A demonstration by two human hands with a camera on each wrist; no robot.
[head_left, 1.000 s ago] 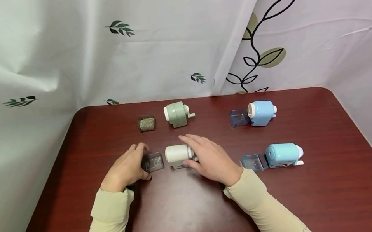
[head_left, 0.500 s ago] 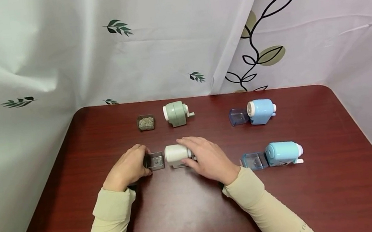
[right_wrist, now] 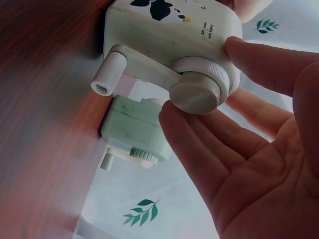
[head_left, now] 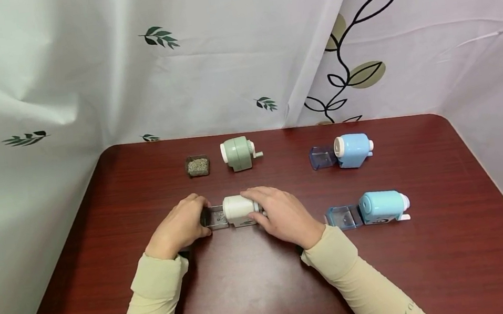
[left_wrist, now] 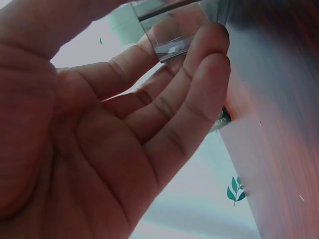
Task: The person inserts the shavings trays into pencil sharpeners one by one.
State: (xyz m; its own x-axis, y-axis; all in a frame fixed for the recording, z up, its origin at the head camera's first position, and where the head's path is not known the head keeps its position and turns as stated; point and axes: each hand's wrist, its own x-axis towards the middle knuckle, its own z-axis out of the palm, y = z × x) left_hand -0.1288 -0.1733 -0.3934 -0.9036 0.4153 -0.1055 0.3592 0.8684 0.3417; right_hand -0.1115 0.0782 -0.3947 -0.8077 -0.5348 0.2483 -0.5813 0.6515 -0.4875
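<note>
My left hand [head_left: 180,227] grips the outer end of a clear shavings drawer [head_left: 218,218] between thumb and fingers; the left wrist view shows the drawer's clear wall [left_wrist: 172,40] at the fingertips. The drawer's inner end meets the left side of a white crank pencil sharpener [head_left: 236,208], low at its base. My right hand [head_left: 284,217] holds the sharpener from the right, thumb on the near side and fingers over the far side. In the right wrist view, its crank handle [right_wrist: 108,74] points away from my palm, and a panda print [right_wrist: 157,9] shows on the body.
Behind stand a green sharpener [head_left: 238,153] and its separate drawer full of shavings [head_left: 197,165]. To the right are a blue sharpener [head_left: 353,150] and a turquoise one [head_left: 382,206], each with a drawer at its left. A white curtain [head_left: 220,65] borders the reddish-brown table [head_left: 269,292].
My left hand has moved right with the clear drawer, closing the gap to the white sharpener. My right hand keeps its hold, nearly still.
</note>
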